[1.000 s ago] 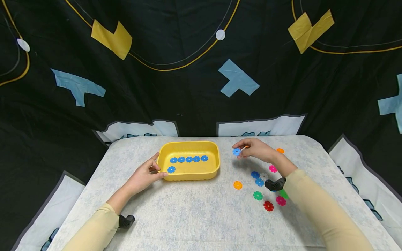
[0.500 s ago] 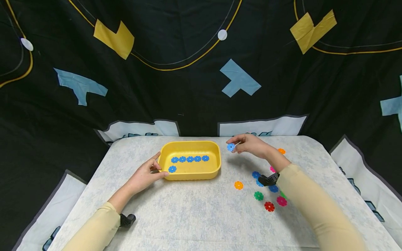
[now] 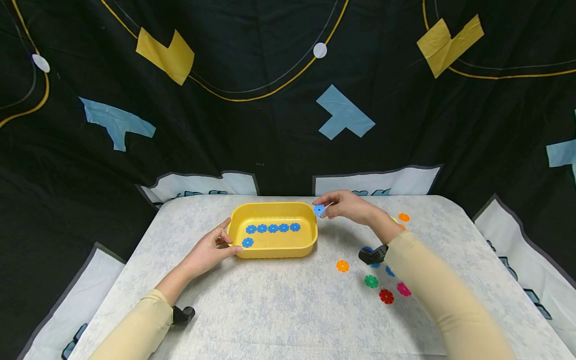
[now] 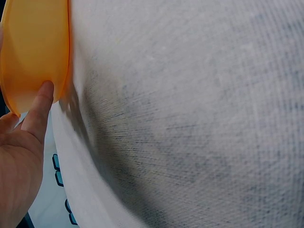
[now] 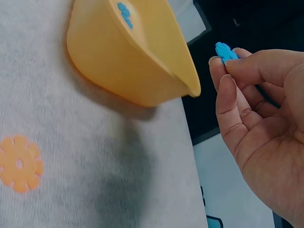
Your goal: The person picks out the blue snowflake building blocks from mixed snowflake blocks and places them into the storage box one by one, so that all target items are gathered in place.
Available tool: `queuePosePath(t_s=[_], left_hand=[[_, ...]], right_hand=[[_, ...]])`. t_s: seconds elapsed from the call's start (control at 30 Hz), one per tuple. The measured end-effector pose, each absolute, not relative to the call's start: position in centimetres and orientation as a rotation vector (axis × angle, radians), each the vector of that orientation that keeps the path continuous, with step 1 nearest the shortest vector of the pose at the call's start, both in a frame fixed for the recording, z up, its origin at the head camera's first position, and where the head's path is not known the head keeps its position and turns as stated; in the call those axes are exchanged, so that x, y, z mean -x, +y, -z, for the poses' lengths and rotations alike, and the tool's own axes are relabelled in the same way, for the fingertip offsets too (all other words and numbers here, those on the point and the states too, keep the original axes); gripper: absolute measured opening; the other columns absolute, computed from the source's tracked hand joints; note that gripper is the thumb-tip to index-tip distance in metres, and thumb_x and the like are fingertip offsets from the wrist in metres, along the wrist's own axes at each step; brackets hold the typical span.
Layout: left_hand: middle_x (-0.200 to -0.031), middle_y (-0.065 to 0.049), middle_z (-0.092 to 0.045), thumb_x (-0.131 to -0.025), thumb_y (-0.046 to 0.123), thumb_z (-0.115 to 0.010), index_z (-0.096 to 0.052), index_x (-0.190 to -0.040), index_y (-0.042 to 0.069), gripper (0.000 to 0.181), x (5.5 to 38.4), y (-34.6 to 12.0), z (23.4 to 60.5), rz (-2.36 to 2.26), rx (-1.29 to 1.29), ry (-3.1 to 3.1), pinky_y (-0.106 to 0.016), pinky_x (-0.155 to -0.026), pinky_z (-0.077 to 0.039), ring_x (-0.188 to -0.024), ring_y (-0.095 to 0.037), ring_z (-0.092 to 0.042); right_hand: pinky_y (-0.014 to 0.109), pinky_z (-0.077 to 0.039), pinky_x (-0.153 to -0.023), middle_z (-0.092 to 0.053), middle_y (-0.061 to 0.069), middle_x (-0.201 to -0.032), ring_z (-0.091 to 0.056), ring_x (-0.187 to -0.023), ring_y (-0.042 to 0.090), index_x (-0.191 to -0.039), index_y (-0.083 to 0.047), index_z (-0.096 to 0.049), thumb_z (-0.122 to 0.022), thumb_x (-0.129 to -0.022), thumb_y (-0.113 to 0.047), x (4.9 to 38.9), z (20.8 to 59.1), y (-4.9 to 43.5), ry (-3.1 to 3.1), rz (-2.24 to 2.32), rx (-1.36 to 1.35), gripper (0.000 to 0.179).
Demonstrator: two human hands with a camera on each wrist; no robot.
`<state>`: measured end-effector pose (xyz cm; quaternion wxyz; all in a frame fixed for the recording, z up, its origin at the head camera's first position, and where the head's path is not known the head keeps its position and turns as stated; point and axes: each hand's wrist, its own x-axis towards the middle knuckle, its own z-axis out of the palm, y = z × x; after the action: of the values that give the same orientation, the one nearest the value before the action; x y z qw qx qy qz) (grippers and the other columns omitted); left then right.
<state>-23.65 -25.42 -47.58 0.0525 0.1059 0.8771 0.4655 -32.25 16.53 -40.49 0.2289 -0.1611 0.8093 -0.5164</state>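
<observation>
A shallow yellow plastic basin [image 3: 276,248] stands on the table, with several blue notched snowflake discs inside. Most of them form a row, and one blue disc [image 3: 247,242] lies apart near the front left corner. My left hand [image 3: 210,252] holds the basin's left end, its thumb on the near rim and a finger reaching round the far side. Between thumb and fingertips, my right hand [image 3: 351,207] pinches another blue snowflake disc [image 3: 319,210], raised just beside the basin's right rim. In the right wrist view that pinched disc [image 5: 225,51] shows nearly edge-on.
To the right lie loose snowflake discs, among them an orange disc [image 3: 342,266], a green disc [image 3: 371,281], a red disc [image 3: 386,296] and a pink disc [image 3: 403,289]. The right forearm covers part of this group. A black curtain [image 3: 288,150] hangs behind the table.
My right hand has moved left with the blue snowflake disc, from over the table to the basin's right rim. The left hand stays on the basin.
</observation>
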Motion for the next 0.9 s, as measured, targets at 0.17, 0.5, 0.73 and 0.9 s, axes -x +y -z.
queuePosePath(t_s=[0.17, 0.5, 0.73, 0.9], left_hand=[[-0.17, -0.008, -0.019, -0.086, 0.039, -0.084, -0.051, -0.099, 0.008, 0.047, 23.6, -25.4, 47.5, -1.428, -0.329, 2.666, -0.052, -0.112, -0.042, -0.133, -0.042, -0.051], [-0.169, -0.008, -0.02, -0.086, 0.04, -0.084, -0.051, -0.098, 0.008, 0.047, 23.6, -25.4, 47.6, -1.434, -0.331, 2.665, -0.053, -0.112, -0.042, -0.132, -0.041, -0.052], [-0.169, -0.008, -0.02, -0.086, 0.04, -0.084, -0.051, -0.099, 0.009, 0.047, 23.6, -25.4, 47.6, -1.427, -0.324, 2.67, -0.053, -0.112, -0.041, -0.132, -0.042, -0.052], [-0.169, -0.008, -0.02, -0.086, 0.04, -0.084, -0.051, -0.098, 0.009, 0.047, 23.6, -25.4, 47.6, -1.423, -0.322, 2.67, -0.053, -0.113, -0.041, -0.133, -0.042, -0.051]], right_hand=[[0.04, -0.056, -0.096, -0.063, 0.006, -0.132, -0.059, -0.113, 0.033, -0.134, -0.008, -0.066, -0.069, -0.091, -0.007, 32.5, 40.6, 15.4, 2.215, 1.418, 0.456, 0.043], [0.047, -0.05, -0.105, -0.063, 0.003, -0.133, -0.058, -0.117, 0.028, -0.128, -0.015, -0.069, -0.069, -0.091, -0.007, 32.5, 40.4, 13.3, 2.177, 1.423, 0.471, 0.038], [0.041, -0.052, -0.102, -0.062, 0.004, -0.132, -0.055, -0.118, 0.027, -0.129, -0.014, -0.069, -0.07, -0.092, -0.006, 32.6, 40.1, 12.0, 2.165, 1.423, 0.511, 0.038], [0.038, -0.053, -0.099, -0.064, 0.006, -0.131, -0.057, -0.113, 0.028, -0.129, -0.013, -0.069, -0.068, -0.092, -0.003, 32.8, 40.2, 10.9, 2.125, 1.453, 0.525, 0.038]])
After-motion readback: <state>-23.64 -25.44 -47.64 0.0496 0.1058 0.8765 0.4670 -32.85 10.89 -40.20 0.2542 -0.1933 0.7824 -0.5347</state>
